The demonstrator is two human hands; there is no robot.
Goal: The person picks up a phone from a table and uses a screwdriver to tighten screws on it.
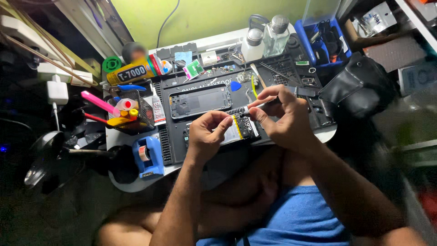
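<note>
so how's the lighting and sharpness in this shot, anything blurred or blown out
Head view: the black repair mat and the opened phone with a yellow-edged battery are well lit and sharp; the left hand and right hand are crisp; the white charger plug looks blown out; the edges fall dark and smeared, with wide-angle bending; a round patch behind the yellow glue tube is blurred.

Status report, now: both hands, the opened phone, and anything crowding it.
Left hand pinching at opened phone on dark work mat. Right hand holding thin tool, tip at phone. Detached phone back lies just behind.
</note>
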